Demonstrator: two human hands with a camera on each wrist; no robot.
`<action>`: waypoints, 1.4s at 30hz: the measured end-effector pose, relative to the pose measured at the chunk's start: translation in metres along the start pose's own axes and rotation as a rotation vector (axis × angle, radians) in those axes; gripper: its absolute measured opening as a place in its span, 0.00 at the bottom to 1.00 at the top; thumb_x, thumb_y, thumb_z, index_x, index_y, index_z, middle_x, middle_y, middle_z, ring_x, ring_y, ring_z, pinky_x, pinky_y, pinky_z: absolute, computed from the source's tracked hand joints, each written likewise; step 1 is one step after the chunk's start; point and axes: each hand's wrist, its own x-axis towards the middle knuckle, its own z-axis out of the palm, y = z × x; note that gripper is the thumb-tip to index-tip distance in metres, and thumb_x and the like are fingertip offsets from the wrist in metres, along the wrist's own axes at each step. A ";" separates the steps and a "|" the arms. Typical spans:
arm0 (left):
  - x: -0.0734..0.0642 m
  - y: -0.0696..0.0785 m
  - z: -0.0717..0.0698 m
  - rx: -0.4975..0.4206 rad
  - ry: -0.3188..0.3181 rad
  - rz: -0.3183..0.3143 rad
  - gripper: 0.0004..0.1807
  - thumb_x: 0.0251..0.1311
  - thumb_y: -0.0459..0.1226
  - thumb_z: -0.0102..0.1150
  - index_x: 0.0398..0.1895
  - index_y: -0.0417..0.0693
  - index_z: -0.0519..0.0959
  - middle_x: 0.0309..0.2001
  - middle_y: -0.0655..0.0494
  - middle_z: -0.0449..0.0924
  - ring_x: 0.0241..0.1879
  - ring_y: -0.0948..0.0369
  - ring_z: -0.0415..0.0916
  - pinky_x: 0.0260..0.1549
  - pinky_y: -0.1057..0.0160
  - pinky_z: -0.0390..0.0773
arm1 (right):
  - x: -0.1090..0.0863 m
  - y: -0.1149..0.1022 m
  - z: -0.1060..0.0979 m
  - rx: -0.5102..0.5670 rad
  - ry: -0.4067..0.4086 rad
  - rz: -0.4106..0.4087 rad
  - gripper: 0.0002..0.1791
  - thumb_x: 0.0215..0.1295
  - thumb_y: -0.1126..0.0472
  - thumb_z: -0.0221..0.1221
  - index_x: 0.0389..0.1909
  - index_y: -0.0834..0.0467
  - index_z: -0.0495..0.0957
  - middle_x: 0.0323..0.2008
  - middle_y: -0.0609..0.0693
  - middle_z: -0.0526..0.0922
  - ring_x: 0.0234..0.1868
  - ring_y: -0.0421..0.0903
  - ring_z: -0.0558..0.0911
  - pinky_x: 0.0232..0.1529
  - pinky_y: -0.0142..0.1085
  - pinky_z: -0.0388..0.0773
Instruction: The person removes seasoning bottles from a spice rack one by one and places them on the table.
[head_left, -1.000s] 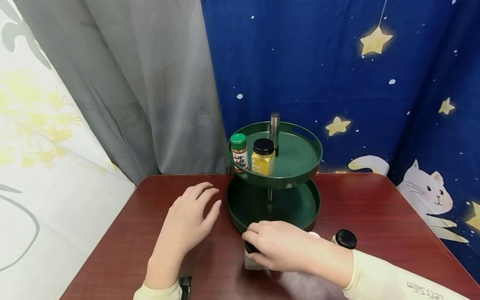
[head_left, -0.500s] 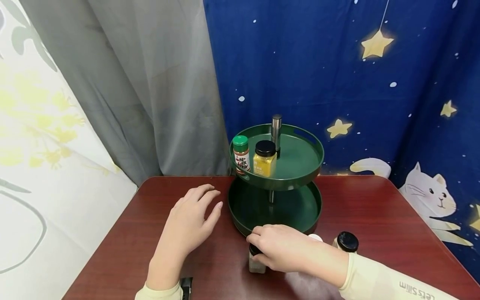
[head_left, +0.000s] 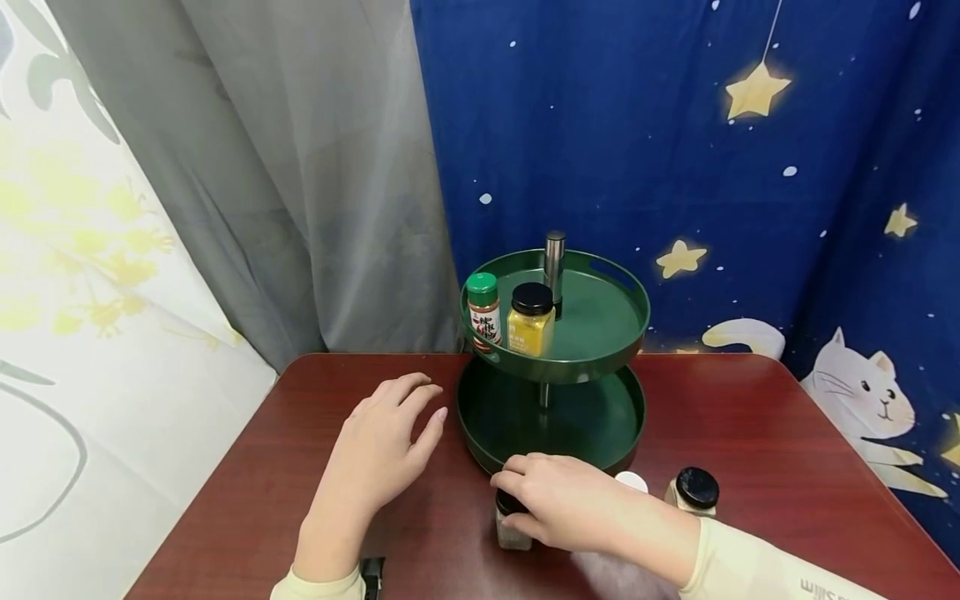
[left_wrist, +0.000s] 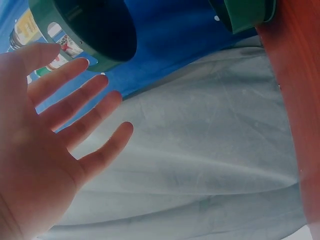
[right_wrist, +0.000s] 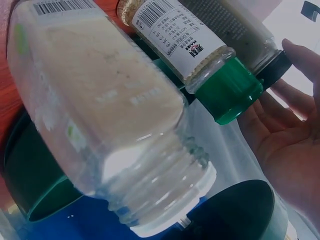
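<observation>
left hand [head_left: 378,446]: fingers loose, holding nothing, left of the green stand [head_left: 596,417], farther from the jar [head_left: 513,535].
jar: straight up and down, under the right hand's [head_left: 566,504] fingers, near side of the stand; cannot tell if lifted.
right hand: pinching the black lid [right_wrist: 276,68].
hands and jar: hardly moved since half a second ago.

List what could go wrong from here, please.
The right hand grips the grey jar by its black lid; if the lid is loose, the jar might drop.
The green-capped bottle and white-capped jar are close to that hand, so moving it sideways could knock one over.
The lower tray sits just behind the grey jar, so a low lift might clip its rim.
</observation>
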 end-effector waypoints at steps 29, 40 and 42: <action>-0.003 0.004 -0.005 0.045 0.005 0.026 0.13 0.70 0.44 0.66 0.53 0.53 0.88 0.55 0.56 0.86 0.57 0.53 0.83 0.53 0.46 0.86 | -0.029 0.005 -0.012 0.422 0.543 0.105 0.12 0.73 0.51 0.68 0.55 0.40 0.84 0.55 0.35 0.85 0.56 0.35 0.83 0.55 0.35 0.87; -0.001 0.024 -0.013 0.052 0.033 0.106 0.12 0.69 0.46 0.66 0.51 0.54 0.88 0.53 0.57 0.86 0.54 0.55 0.84 0.53 0.49 0.87 | -0.031 0.006 -0.008 0.422 0.633 0.001 0.13 0.72 0.57 0.69 0.53 0.42 0.84 0.53 0.37 0.85 0.55 0.34 0.83 0.54 0.30 0.86; 0.001 0.027 -0.013 0.058 0.044 0.127 0.13 0.69 0.46 0.67 0.51 0.53 0.88 0.53 0.56 0.87 0.54 0.55 0.84 0.54 0.49 0.86 | -0.032 0.005 -0.011 0.420 0.646 0.005 0.14 0.71 0.58 0.70 0.54 0.42 0.84 0.53 0.36 0.85 0.55 0.34 0.83 0.55 0.30 0.86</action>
